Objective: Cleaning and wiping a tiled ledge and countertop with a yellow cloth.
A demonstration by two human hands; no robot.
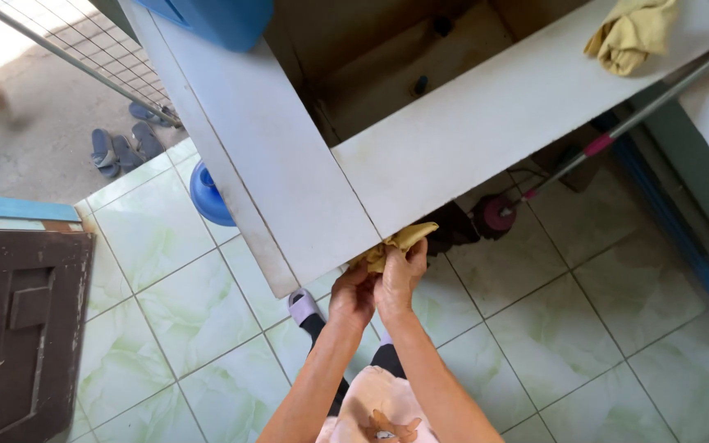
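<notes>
A: Status?

B: Both hands on a yellow cloth [395,244], bunched up just under the corner edge of the white basin ledge [486,123]. Left hand [353,297] and right hand [400,277] are pressed side by side, fingers curled round the cloth — looks like wringing or squeezing, mid-step.

A: What does the next move call for?

B: My read: a firm twist with both wrists, cloth held clear of the ledge corner, which sits right above the knuckles.

A: Anything in the way?

B: A mop [601,143] leans against the ledge to the right, its head near the cloth. A second yellow cloth [629,34] lies on the ledge, well apart. The person's own foot in a grey slipper [303,305] is directly below the hands on the green tiled floor [584,328]. A blue round container [207,195] stands partly under the ledge to the left — not in the way.
</notes>
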